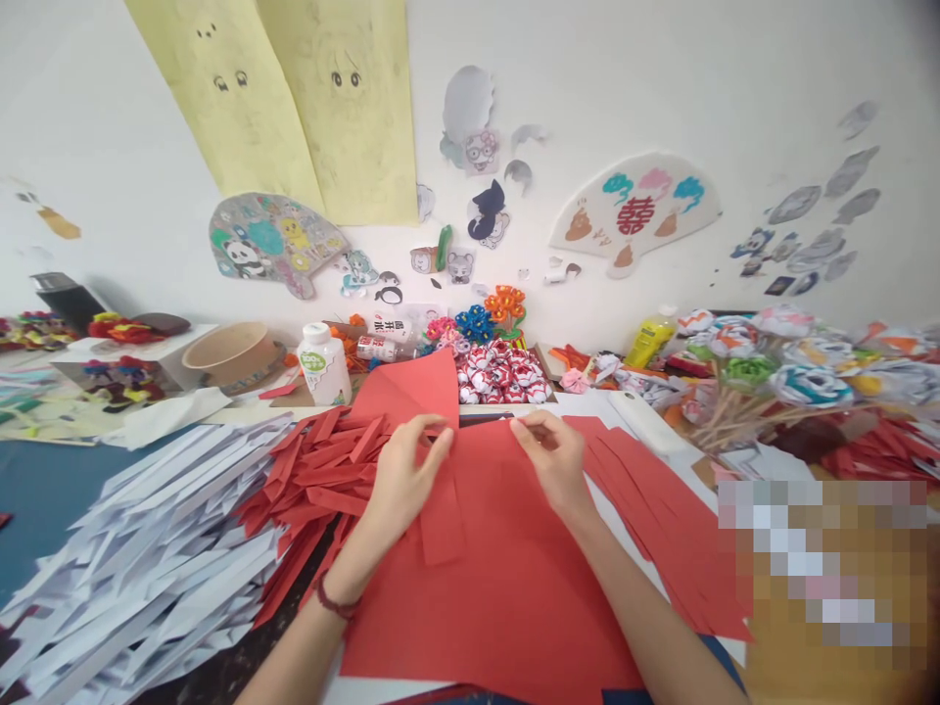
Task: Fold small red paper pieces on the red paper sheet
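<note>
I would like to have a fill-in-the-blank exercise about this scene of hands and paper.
The left hand has a dark red bracelet around its ____.
The heap of narrow white paper strips lies to the ____ of the heap of narrow red paper strips.
Farther back than the right hand, to its right, the small plastic bottle is mainly ____.
Between the two hands lies a large flat paper sheet coloured ____.

Answers: wrist; left; yellow; red.

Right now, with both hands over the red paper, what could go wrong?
The large red paper sheet could crease where the right hand pinches its far edge. The narrow red strip lying over that sheet might slip. The left hand could disturb the heap of red paper strips beside it.
</note>
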